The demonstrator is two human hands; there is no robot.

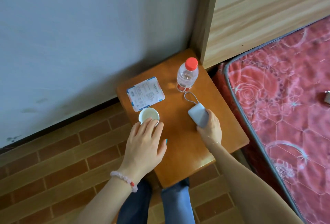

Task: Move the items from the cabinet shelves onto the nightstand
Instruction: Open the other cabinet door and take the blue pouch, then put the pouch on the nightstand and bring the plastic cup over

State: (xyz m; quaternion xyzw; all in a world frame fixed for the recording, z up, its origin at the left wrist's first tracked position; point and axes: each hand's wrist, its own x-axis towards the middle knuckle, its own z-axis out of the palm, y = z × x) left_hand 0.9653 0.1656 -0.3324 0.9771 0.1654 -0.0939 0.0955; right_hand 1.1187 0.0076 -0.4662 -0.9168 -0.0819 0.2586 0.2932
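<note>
A small orange-brown wooden nightstand (180, 152) stands in the corner beside the bed. On it stand a white cup (148, 115), a flat white and blue packet (145, 94) and a clear water bottle (187, 75) with a red cap. A pale grey power bank (197, 115) with a looped cord lies on the right side. My left hand (145, 146) reaches over the cup's near rim, fingers extended and touching it. My right hand (210, 127) grips the near end of the power bank, which rests on the nightstand.
A red floral mattress (285, 99) lies to the right, with a small metallic object (326, 97) at the frame's edge. A light wooden headboard (259, 13) rises behind. A grey wall fills the left; brick-patterned floor lies below. My knees touch the nightstand's front.
</note>
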